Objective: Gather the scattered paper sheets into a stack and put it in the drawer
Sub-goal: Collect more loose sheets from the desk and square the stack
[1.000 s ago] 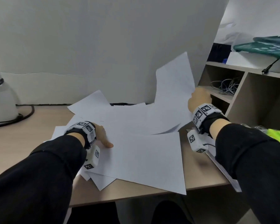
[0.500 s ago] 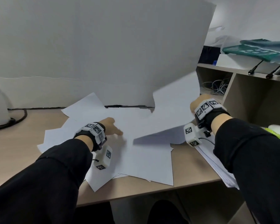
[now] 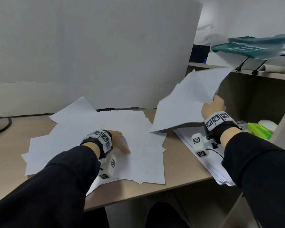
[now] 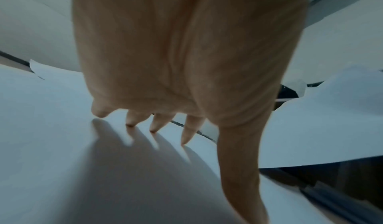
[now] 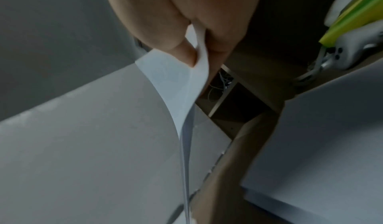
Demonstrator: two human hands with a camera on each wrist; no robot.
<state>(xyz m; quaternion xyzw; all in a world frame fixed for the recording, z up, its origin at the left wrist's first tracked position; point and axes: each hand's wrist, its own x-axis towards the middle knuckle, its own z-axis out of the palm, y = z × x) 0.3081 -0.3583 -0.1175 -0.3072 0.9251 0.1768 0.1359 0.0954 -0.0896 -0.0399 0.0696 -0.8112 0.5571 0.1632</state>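
your right hand had its grip clamped on the edge of a lifted sheet, thumb and fingers pinching it so the paper hung up off the desk and bowed under its own weight. below that grip, a neater stack lay at the desk's right edge, partly overhanging it. your left hand lay flat with its grip apart, straight fingertips pressing down on the scattered sheets spread beneath and around it. no drawer could be made out in any view.

by the look of it, you were in the gathering step, with most of the loose paper not yet collected. the next move likely called for lowering the lifted sheet onto the stack under your right grip, squaring its edges to the pile, then reaching back toward your left grip for another sheet while that hand kept the spread from sliding. a one-edge pinch lets paper flop, so a slow set-down would suit.
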